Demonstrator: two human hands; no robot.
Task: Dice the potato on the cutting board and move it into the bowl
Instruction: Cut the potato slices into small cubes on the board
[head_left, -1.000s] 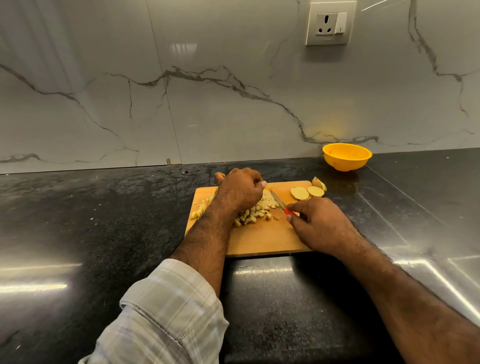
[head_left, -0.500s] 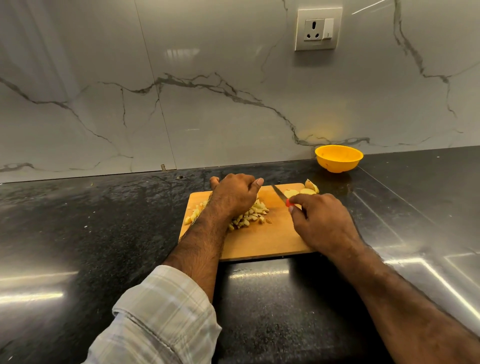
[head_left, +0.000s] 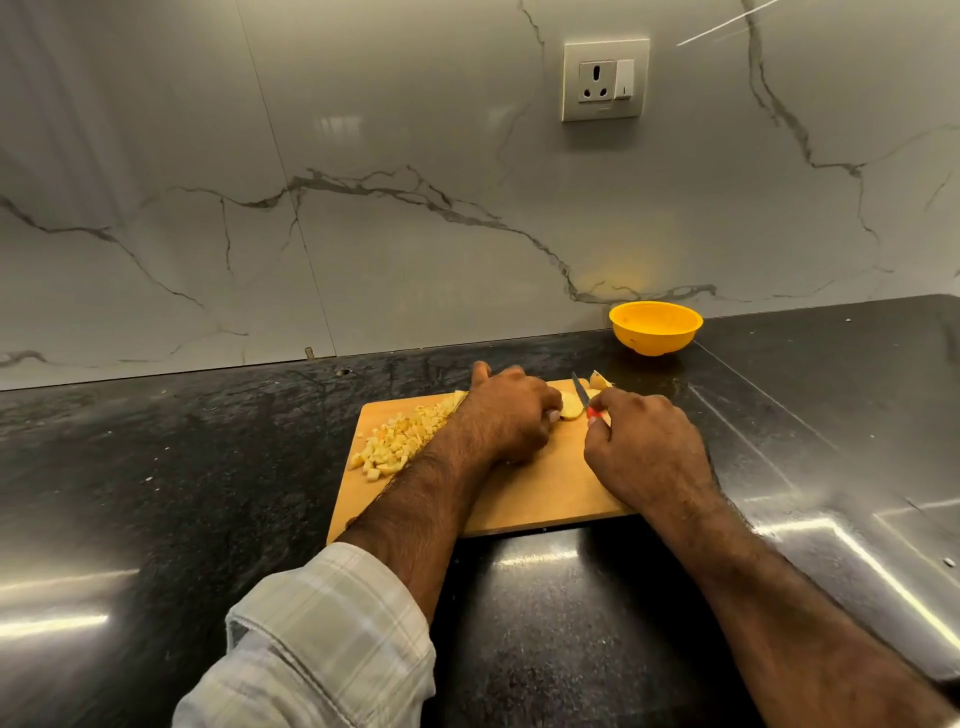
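Note:
A wooden cutting board (head_left: 545, 493) lies on the black counter. A heap of diced potato (head_left: 397, 441) covers its left part. My left hand (head_left: 511, 413) reaches across the board, its curled fingers holding a potato slice (head_left: 571, 406) near the far edge. My right hand (head_left: 644, 452) grips a small knife (head_left: 583, 392) by its red handle, the blade pointing away just right of that slice. Another potato piece (head_left: 600, 381) lies at the board's far right corner. The yellow bowl (head_left: 655, 328) stands behind the board by the wall; no potato shows in it.
The black counter (head_left: 156, 493) is glossy, with bright reflections on both sides. A marble wall (head_left: 363, 208) rises behind it with a socket (head_left: 605, 79) above the bowl. A raised counter edge (head_left: 805, 467) runs diagonally on the right.
My left hand left the diced heap and moved right onto the potato slices. My right hand carried the knife towards the board's far right corner. The camera view shifted.

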